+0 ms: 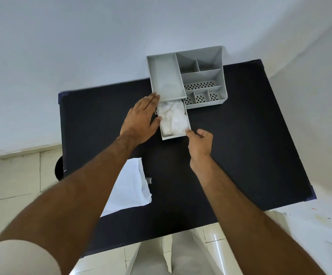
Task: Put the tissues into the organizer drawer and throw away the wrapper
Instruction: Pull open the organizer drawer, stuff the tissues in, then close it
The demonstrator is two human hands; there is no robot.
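Note:
A grey organizer (200, 76) with several compartments stands at the far edge of the dark table (240, 145). Its drawer (173, 136) is pulled out toward me and holds crumpled white tissues (174, 118). My left hand (141, 120) lies flat with fingers spread against the drawer's left side, fingertips touching the organizer body. My right hand (199, 143) is at the drawer's front right corner, fingers loosely curled, thumb touching the corner. The white wrapper (129, 185) lies on the table near me, partly under my left forearm.
A dark round object (59, 169) shows beside the table's left edge on the tiled floor. A white wall rises behind the organizer. Papers lie on a white surface (319, 225) at the lower right.

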